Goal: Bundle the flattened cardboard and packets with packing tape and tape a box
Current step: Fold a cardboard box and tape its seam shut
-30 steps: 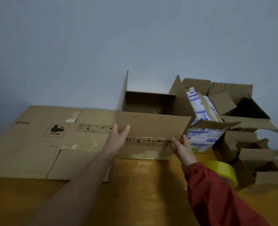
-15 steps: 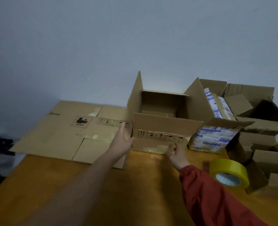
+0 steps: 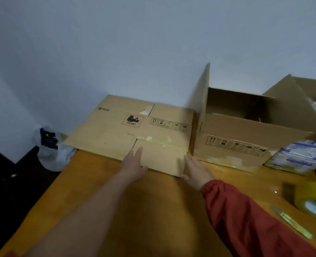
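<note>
Cardboard, flattened (image 3: pixel 127 127), lies on the wooden table (image 3: pixel 153 210) against the pale wall, printed with PICO and a UN 3481 mark, its near flap reaching toward the person. Both hands rest on that flap: the left hand (image 3: pixel 134 165) lies flat at the flap's left corner, fingers spread and gripping nothing, while the right hand (image 3: pixel 196 170), out of a red sleeve (image 3: pixel 246 219), lies open with its palm against the flap's right edge. Just beside the sheet on the right stands an open box (image 3: pixel 246 138) with its flaps up and yellowed tape remnants along its base. Blue-and-white packets (image 3: pixel 300 156) sit against the box's right side. A roll of yellow packing tape (image 3: pixel 312 199) lies at the table's right edge, a thin blade (image 3: pixel 292 222) near it. A white plastic bag (image 3: pixel 51 151) sits beyond the table's left side.
</note>
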